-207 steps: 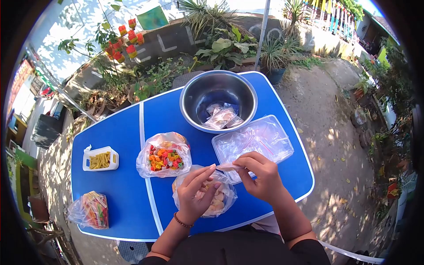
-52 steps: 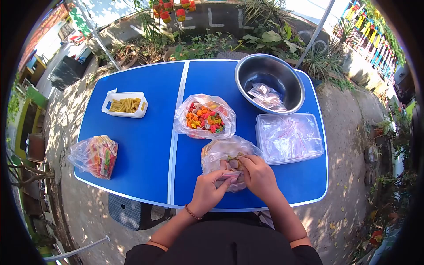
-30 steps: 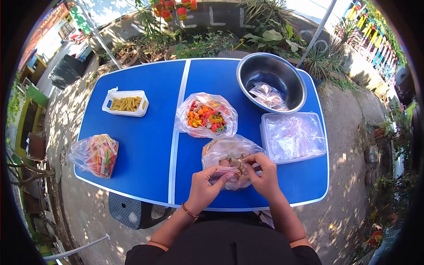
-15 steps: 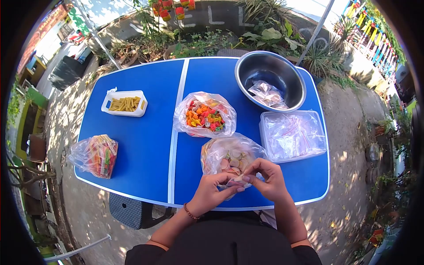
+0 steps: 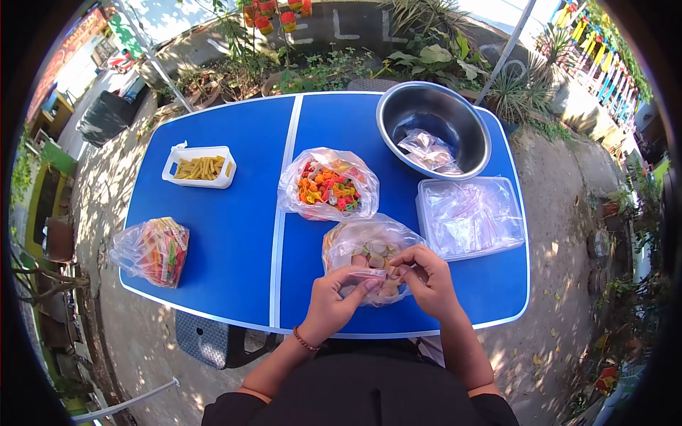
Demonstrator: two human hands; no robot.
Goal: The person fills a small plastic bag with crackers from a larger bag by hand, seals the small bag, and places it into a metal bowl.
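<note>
Fingers of both hands, lower than before, pinching small bag (image 5: 369, 273) over chip bag (image 5: 369, 248).

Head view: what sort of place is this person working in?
Probably an outdoor yard or garden. The blue folding table stands on bare, sun-dappled dirt ground, with leafy potted plants and a low wall just behind it. On the table are bags of snacks and a steel bowl.
</note>
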